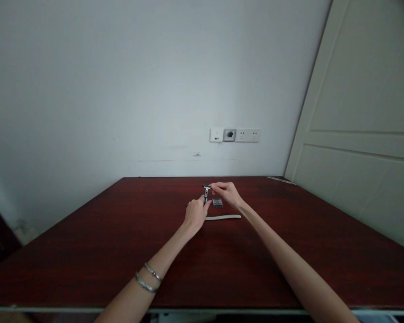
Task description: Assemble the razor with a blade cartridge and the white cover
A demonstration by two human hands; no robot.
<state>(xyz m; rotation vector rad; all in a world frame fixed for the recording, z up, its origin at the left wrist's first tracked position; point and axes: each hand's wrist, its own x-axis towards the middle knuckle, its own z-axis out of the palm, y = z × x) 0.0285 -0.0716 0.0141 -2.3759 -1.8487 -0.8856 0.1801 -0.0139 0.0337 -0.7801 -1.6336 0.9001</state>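
A razor (206, 190) with a dark T-shaped head and a silvery neck stands upright above the table. My left hand (195, 211) is closed round its handle, most of which the fingers hide. At the right end of the razor's head, my right hand (227, 192) pinches with thumb and fingertips. Just beyond and between the hands lies a small flat case (217, 203), clear and grey, its contents too small to make out. Nearer to me, a thin white strip (224, 217) rests on the wood, its left end close to my left hand.
The dark red wooden table (121, 251) reaches back to a pale wall (121, 89). Sockets (247, 135) and a switch plate (216, 135) sit low on that wall. A panelled door (360, 134) borders the right side. A thin flat piece (281, 180) lies at the back right edge.
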